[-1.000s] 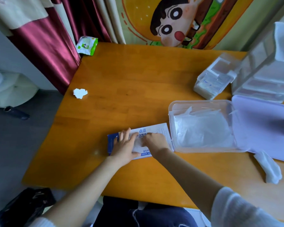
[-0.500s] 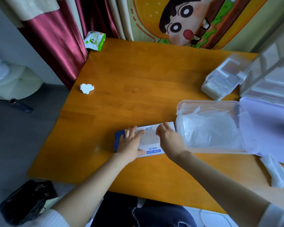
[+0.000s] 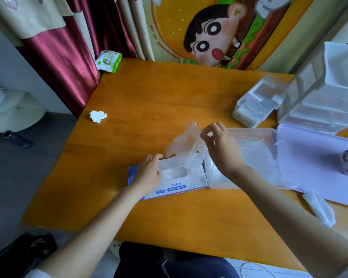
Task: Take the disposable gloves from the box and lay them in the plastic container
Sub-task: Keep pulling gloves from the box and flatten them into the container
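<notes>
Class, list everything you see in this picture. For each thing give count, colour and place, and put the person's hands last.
table: one, orange wood, middle of view
glove box: one, white and blue, near front of table
disposable glove: at least one, translucent, held above the box
plastic container: one, clear, right of the box, gloves inside
lid: one, lilac, flat beside the container
drawer unit: one, clear, far right
crumpled paper: one, white, left table edge
wipes pack: one, green, far left corner
curtain: one, maroon, back left
left hand: one, bare, pressing on the box
right hand: one, bare, pinching the glove
</notes>
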Motion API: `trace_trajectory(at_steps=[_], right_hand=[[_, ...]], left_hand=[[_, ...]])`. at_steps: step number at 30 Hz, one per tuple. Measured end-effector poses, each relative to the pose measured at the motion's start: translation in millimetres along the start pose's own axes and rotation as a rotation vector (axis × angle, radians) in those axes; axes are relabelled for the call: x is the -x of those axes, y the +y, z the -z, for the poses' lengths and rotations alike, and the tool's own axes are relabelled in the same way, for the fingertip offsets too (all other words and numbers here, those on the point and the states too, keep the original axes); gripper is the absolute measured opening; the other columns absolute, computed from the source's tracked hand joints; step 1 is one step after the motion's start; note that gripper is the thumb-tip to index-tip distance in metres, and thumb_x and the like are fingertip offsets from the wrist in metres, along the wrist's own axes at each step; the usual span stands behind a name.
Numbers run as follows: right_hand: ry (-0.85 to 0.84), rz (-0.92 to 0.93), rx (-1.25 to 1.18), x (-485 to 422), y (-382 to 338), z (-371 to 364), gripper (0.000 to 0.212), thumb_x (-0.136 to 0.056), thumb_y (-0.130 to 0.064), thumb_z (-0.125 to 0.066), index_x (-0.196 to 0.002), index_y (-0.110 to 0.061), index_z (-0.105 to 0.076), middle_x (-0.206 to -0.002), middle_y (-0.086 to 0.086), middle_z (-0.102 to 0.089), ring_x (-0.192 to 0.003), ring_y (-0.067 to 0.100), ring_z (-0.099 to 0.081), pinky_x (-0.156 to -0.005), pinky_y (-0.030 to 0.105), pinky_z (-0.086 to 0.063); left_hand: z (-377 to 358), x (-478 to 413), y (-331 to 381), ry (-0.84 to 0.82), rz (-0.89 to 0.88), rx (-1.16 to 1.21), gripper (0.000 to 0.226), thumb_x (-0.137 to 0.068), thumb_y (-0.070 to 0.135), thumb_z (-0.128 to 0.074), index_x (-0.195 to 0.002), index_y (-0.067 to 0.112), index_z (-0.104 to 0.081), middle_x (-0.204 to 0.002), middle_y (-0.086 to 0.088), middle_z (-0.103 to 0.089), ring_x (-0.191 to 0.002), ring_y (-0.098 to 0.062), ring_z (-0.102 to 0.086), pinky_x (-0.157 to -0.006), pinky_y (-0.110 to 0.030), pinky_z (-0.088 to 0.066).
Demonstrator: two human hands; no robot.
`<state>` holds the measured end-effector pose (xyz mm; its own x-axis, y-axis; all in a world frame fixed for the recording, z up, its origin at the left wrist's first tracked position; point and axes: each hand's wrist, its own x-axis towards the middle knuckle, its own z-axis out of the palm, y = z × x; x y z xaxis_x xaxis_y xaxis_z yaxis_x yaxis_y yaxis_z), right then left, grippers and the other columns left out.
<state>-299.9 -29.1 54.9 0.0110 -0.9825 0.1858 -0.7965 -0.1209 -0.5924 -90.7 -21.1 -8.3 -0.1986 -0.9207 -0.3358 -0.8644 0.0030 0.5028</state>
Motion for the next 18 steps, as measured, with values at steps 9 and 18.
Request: trace_trajectory(at_steps=[9,18], right_hand=[[-0.094,0.147,-0.043,33,20,19,0.007,-0.091,-0.007,-0.056,-0.089,-0.012,-0.062,-0.094,-0.002,-0.057,-0.074,0.023,-0.061,-0.063,0.044,-0.05],[-0.302,-0.451,-0.57,53,73,37,0.073,-0.083,-0.064,-0.042,-0.133,-0.01,-0.042,-0.129,-0.003,-0.051,-0.119,0.009,-0.048,-0.103,0.028,-0.039]], left_hand=[[15,11,104,-0.022,-0.192,0.476,0.032,-0.085,0.044,-0.066,-0.107,0.024,-0.055,-0.104,0.014,-0.061,-0.097,-0.004,-0.054,-0.074,-0.022,-0.041],[9,12,141,0.013,-0.286,0.688,0.013,-0.094,0.022,-0.057,-0.084,0.015,-0.055,-0.093,-0.014,-0.065,-0.09,-0.021,-0.06,-0.079,-0.027,-0.043]])
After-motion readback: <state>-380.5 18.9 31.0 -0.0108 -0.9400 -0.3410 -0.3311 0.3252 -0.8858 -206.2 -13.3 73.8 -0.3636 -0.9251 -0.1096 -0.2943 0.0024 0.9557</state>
